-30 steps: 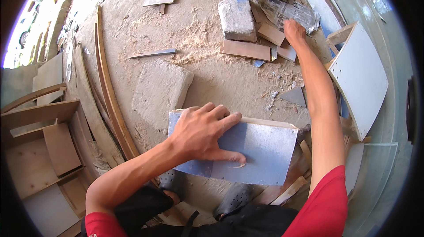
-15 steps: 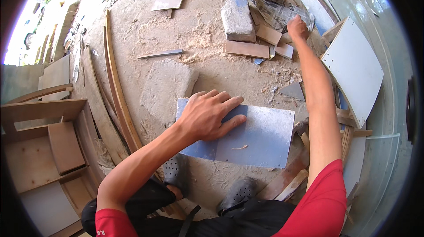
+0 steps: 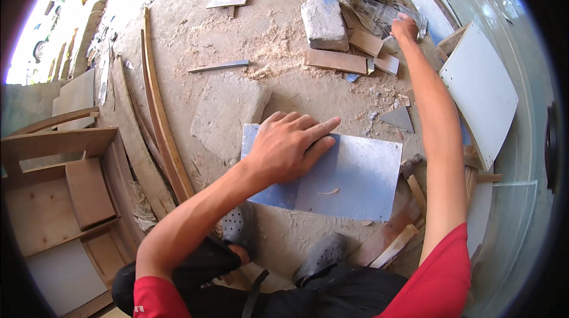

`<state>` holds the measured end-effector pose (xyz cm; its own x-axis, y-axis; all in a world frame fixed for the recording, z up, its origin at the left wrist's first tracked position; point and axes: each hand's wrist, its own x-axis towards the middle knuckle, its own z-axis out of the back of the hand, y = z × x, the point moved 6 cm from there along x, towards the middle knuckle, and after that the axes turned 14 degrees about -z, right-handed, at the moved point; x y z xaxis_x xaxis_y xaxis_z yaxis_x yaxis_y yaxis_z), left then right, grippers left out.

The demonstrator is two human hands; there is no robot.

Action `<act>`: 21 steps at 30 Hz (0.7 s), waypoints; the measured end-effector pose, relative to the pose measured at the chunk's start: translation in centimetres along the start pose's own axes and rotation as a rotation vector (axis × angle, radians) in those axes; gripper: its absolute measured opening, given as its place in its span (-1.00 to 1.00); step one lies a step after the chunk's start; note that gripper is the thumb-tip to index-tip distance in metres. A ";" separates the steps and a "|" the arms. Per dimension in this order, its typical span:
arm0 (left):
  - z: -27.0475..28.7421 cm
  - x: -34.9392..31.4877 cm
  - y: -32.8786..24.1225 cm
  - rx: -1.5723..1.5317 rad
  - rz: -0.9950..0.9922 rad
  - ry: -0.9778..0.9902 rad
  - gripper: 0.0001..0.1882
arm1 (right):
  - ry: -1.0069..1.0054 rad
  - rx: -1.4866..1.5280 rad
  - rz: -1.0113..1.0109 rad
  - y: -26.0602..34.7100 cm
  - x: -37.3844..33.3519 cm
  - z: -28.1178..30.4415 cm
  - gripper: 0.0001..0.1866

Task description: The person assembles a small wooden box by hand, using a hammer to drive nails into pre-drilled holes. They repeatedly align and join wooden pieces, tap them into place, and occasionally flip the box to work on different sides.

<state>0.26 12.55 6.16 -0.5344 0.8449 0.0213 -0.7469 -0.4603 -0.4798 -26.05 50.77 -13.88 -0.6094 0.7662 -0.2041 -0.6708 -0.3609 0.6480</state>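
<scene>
My left hand [image 3: 290, 145] lies across a blue-and-white faced rectangular board [image 3: 355, 176] with a small shaving on it. Its index finger and thumb are stretched to the right, near the board's far edge; the other fingertips partly pass out of sight. At full reach, my right hand [image 3: 405, 26] is closed at the far right, by crumpled clear plastic [image 3: 373, 13] and a group of wood offcuts [image 3: 336, 60]. What its fingers hold, if anything, is too small to name. A pale stone block [image 3: 325, 20] stands left of that hand.
A flat stone slab [image 3: 228, 116] lies beyond the board, with a thin grey strip [image 3: 219, 66] behind it. Long wooden strips [image 3: 155, 104] and a wooden cabinet frame [image 3: 56, 199] are on the left. On the right lean a white panel [image 3: 483, 93] and glass sheets [image 3: 518, 217].
My right hand has shifted slightly beside the plastic and its fingers have turned. On the board, my left index finger now points farther right. The whole view has moved a little.
</scene>
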 end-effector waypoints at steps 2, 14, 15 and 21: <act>0.2 -0.7 0.4 -0.011 0.025 -0.017 -0.58 | 0.157 0.027 0.066 2.8 -3.9 -0.5 -0.65; 2.7 -0.9 -1.0 0.071 -0.092 -0.238 -0.63 | 0.453 0.226 0.624 6.0 -33.4 18.7 -0.81; 2.9 -1.1 -0.9 0.006 -0.066 -0.217 -0.63 | 0.546 0.258 0.538 4.8 -35.6 18.9 -0.81; 4.4 -3.0 -1.2 -0.491 0.148 -0.207 -0.70 | 0.687 0.369 0.314 -0.7 -43.8 18.3 -0.81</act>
<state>1.01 9.40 10.49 -0.7232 0.6870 0.0704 -0.4121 -0.3475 -0.8423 8.85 27.21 8.07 -0.9467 0.1221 -0.2980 -0.3183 -0.2151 0.9233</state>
